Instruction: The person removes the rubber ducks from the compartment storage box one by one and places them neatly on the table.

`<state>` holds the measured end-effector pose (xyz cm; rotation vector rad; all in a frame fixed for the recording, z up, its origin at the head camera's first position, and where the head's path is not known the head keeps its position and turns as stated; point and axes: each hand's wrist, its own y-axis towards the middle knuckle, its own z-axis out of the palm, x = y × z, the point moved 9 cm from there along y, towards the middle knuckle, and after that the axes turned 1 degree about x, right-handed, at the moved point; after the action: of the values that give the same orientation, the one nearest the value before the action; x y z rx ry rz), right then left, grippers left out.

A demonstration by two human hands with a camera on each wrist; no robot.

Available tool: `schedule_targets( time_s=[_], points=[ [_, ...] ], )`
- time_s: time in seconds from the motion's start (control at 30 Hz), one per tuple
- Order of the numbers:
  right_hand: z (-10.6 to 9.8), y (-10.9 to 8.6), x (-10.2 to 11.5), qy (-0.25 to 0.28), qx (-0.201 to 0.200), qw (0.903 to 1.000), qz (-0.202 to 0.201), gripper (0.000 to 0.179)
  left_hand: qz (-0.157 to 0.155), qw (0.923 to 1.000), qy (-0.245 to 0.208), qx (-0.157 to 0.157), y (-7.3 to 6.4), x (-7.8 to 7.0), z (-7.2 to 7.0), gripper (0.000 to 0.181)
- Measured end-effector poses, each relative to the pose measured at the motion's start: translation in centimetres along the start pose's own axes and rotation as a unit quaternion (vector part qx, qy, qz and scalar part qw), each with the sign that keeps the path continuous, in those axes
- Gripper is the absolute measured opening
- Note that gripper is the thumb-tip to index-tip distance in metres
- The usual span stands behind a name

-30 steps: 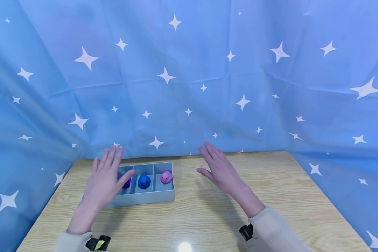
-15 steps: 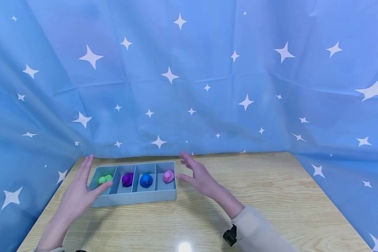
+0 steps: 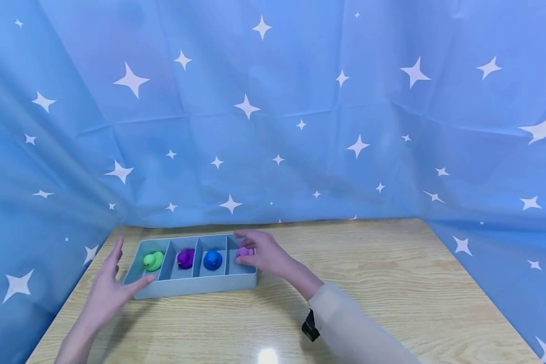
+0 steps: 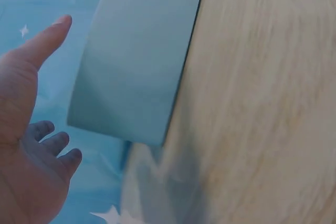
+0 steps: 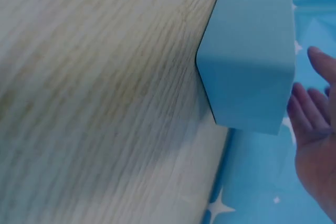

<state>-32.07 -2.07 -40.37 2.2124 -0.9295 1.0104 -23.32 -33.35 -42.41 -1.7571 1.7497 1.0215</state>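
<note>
A grey-blue divided box (image 3: 195,287) stands on the table, one toy duck in each compartment: green (image 3: 153,261), purple (image 3: 186,259), blue (image 3: 213,260) and pink (image 3: 243,252). Over its right end reaches my right hand (image 3: 270,255), thumb and fingers spread apart around the pink duck, which they partly hide. In the right wrist view, that hand (image 5: 317,166) is above the box's end wall (image 5: 247,93) with relaxed fingers. At the left end, my left hand (image 3: 103,298) holds nothing, its thumb stretched toward the box's front corner. The left wrist view shows its fingers loosely extended beside the box (image 4: 136,61).
The box rests near the back of a wooden table (image 3: 368,288). Behind and at both sides hangs a blue cloth (image 3: 291,76) with white stars. A dark device (image 3: 310,326) is strapped at my right sleeve.
Both hands have come down to the box's ends. My right hand has moved left over the pink duck; my left hand has shifted left and lower, uncovering the green and purple ducks.
</note>
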Motion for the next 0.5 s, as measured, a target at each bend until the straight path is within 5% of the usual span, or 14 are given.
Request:
schedule_targets(
  time_s=[0.3, 0.5],
  points=[
    [0.1, 1.6, -1.0, -0.007, 0.028, 0.9988, 0.041, 0.056, -0.001, 0.9944, -0.102, 0.026, 0.0, 1.9, 0.9, 0.119],
    [0.3, 2.3, -1.4, -0.049, 0.054, 0.9963, 0.047, 0.049, -0.022, 0.9947, -0.087, 0.050, -0.2, 2.8, 1.2, 0.110]
  ],
)
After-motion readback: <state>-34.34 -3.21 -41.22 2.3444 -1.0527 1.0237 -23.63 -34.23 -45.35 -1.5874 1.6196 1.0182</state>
